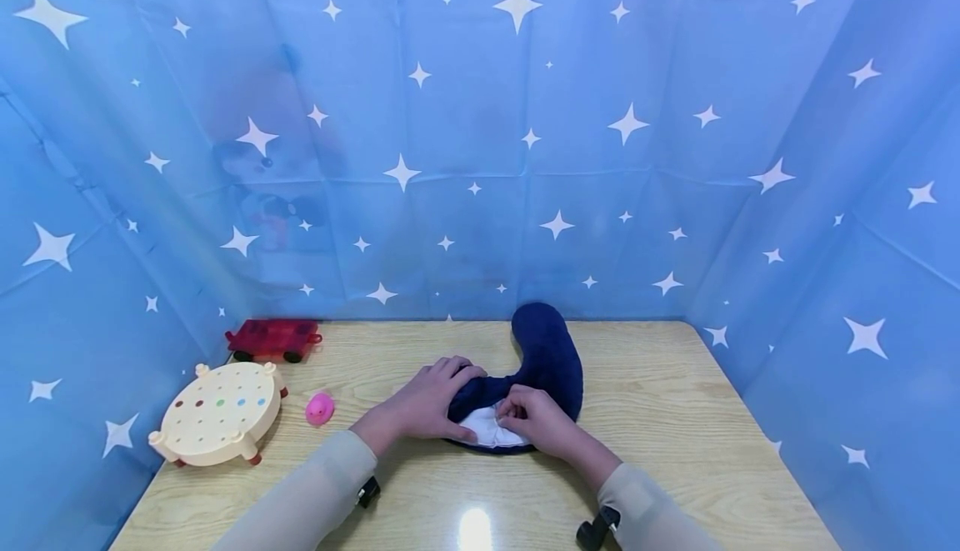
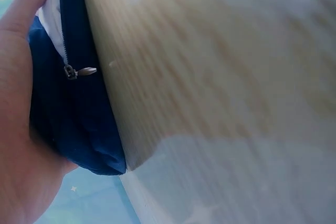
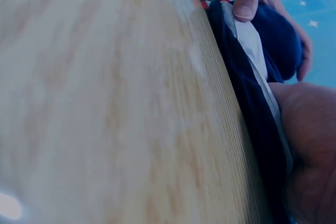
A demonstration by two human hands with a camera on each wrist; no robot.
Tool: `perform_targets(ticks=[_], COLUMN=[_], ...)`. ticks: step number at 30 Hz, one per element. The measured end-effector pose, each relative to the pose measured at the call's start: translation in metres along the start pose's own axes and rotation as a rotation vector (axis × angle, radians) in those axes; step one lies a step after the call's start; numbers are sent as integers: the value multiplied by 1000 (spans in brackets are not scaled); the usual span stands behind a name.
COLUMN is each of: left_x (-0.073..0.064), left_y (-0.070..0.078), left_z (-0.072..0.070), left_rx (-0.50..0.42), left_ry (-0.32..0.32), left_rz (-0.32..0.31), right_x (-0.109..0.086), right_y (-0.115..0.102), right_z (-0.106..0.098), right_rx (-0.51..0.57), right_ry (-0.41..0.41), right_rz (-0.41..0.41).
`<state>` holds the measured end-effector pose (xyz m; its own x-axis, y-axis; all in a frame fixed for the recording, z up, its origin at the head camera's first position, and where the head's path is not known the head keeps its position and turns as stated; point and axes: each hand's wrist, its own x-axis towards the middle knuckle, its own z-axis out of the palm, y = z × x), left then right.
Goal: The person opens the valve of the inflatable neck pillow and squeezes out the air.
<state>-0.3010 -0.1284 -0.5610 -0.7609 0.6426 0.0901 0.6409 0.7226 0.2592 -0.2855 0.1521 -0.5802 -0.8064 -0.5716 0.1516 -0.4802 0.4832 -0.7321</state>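
The neck pillow (image 1: 542, 351) lies on the table (image 1: 637, 418), right of the middle, its far arm curving up to the far edge and its near arm running left beneath the hands. Its dark blue cover gapes along the near side, with white lining (image 1: 483, 430) showing in the gap. The cover looks plush and floppy, the filling soft and springy; I'd expect the pillow to be light, in no danger of breaking, and apt to squash or twist rather than slide. The thin lining looks slicker and could slip or bunch between fingertips. The best hold is probably a broad one on the padded left end to steady it, with a pinch for the lining.

The left hand (image 1: 427, 397) holds that left end, fingers over the far side and thumb on the lining. The right hand (image 1: 543, 424) is narrow, its fingertips together, pinching the lining near the right end of the gap. The zip (image 2: 64, 51) seems the stiffest part; its small metal tab (image 2: 86, 71), near the left end, is best taken by its flat tip.

Farther left sit a pink toy (image 1: 319, 408), a round cream stool (image 1: 221, 418) and, at the far left, a red cart (image 1: 274, 338).
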Motion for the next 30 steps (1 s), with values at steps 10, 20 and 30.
perform_targets(ticks=[10,20,30], left_x=[-1,1,2], left_y=[5,6,7], left_z=[-3,-2,-1], left_rx=[-12,-8,25], left_ry=[1,-11,-25], left_rz=[10,21,15], right_x=[-1,-1,-1], right_y=[-2,-2,-2], right_z=[-1,-1,-1], right_rx=[-7,-11,-8], right_ry=[0,3,7], right_rz=[-4,-10,-17])
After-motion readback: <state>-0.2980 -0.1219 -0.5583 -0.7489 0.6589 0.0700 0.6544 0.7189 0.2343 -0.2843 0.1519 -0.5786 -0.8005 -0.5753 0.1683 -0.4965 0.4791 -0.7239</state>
